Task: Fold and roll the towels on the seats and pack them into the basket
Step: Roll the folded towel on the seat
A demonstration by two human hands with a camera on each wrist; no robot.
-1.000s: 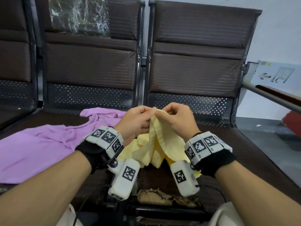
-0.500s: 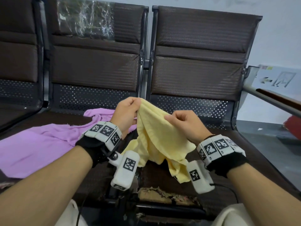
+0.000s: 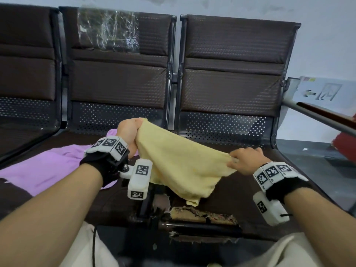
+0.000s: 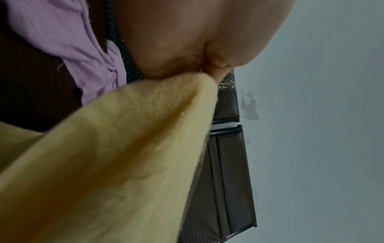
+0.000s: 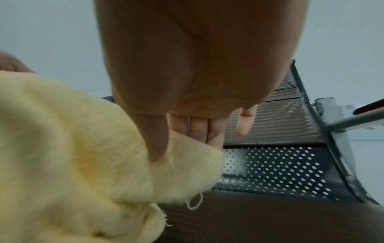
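Yellow towel (image 3: 179,162) is held stretched in the air between both hands. Left hand (image 3: 128,132) clenches one corner, raised; right hand (image 3: 245,160) pinches the opposite corner between thumb (image 5: 155,139) and fingers, lower. Its loose end hangs over the right-hand seat (image 3: 238,191) with the torn front edge. Purple towel (image 3: 48,168) lies spread left of the yellow towel, on the adjoining seat.

The purple towel (image 3: 48,166) runs off the head view's left edge and is partly hidden behind the left forearm; the left hand (image 3: 128,132) hides its fingertips inside the yellow towel (image 3: 179,164); the wall sign (image 3: 323,91) is too blurred to read.
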